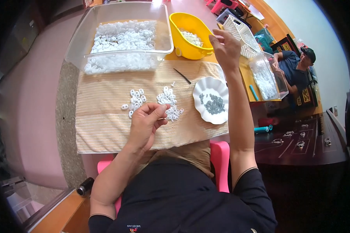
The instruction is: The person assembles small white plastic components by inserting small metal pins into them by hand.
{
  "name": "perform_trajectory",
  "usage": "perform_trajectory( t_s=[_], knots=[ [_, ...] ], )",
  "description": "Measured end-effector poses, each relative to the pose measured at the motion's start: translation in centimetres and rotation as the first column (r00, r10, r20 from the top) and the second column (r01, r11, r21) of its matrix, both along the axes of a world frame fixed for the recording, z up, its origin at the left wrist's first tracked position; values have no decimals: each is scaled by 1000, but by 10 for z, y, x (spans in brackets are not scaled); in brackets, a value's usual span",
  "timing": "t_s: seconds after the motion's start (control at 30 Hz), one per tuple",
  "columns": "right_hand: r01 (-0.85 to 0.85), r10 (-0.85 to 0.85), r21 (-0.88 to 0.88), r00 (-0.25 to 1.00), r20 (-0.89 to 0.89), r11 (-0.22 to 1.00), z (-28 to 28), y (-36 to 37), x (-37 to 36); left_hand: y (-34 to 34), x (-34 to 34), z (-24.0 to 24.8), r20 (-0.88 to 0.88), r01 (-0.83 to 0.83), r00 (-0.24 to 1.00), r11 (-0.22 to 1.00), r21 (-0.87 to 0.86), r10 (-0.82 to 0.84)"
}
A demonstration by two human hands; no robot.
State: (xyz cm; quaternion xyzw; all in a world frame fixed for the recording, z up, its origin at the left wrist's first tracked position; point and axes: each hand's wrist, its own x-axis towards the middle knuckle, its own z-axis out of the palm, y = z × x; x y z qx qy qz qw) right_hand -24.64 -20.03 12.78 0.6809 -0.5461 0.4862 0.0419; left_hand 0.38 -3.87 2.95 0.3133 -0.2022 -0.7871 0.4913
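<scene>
My left hand (147, 123) is over the towel, thumb and forefinger pinched together. What it pinches, if anything, is too small to make out. Beside those fingertips lie two loose groups of small white oval plastic pieces with holes, a left group (136, 99) and a right group (168, 96). My right hand (226, 48) is raised at the right rim of a yellow tub (182, 21), fingers apart and nothing visible in them. Small whitish pieces (191, 38) fill the tub's bottom. Below my right forearm's left side sits a white scalloped plate (200, 87) with small dark grey bits (214, 105).
A large clear bin (122, 58) of white pieces stands at the far left. A thin black stick (182, 76) lies on the striped towel (101, 128). At the right are a white perforated basket (241, 35), another clear box (264, 79) and a seated person (293, 70).
</scene>
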Motion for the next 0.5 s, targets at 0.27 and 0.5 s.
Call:
perform_trajectory(
  t_s=[0.27, 0.5],
  knots=[
    [-204, 185, 281, 978, 91, 938, -35, 51, 0, -2, 1, -3, -9, -78, 997, 997, 25, 78],
    [-337, 304, 438, 941, 145, 833, -64, 93, 21, -5, 6, 1, 22, -158, 987, 987, 35, 157]
  ],
)
